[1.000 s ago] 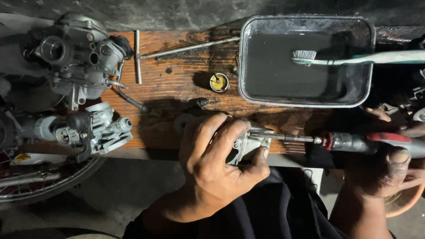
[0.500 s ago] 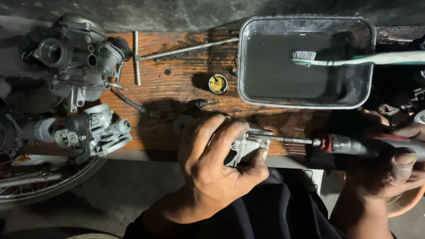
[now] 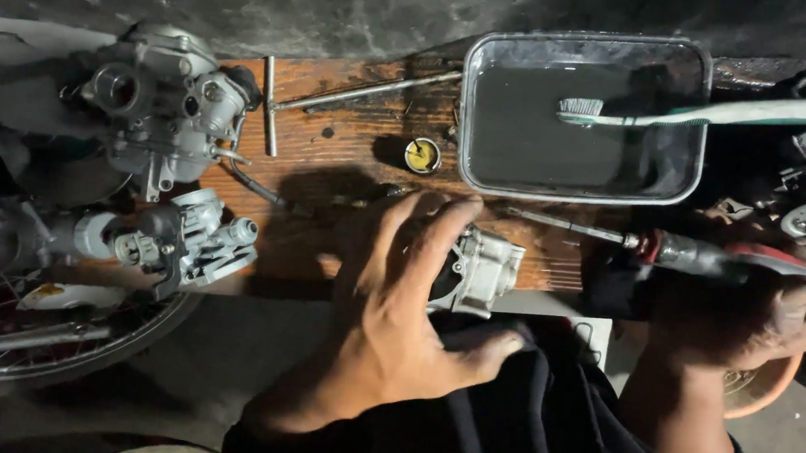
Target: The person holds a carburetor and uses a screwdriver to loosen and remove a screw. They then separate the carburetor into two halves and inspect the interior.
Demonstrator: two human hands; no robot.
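The left hand (image 3: 387, 320) wraps its fingers and thumb around a small silver cast-metal carburettor body (image 3: 480, 272), pinning it at the near edge of the worn brown wooden board (image 3: 333, 146). The right hand (image 3: 757, 308) is closed in a fist around the red-and-black handle of a slim steel-shafted screwdriver (image 3: 666, 247). Its long axis runs almost level, tip pointing left towards the carburettor body, which lies to the left of the right hand and under the left. The tip sits just clear of the casting's upper right corner; half a second ago it was buried in the part, so the shaft has backed out to the right and the casting has turned slightly in the grip.

Beyond the carburettor body, a grey rectangular metal tray (image 3: 467, 117) of dark liquid holds a pale green toothbrush (image 3: 714, 111). Left of the tray lies a small brass-coloured cap (image 3: 422, 155).
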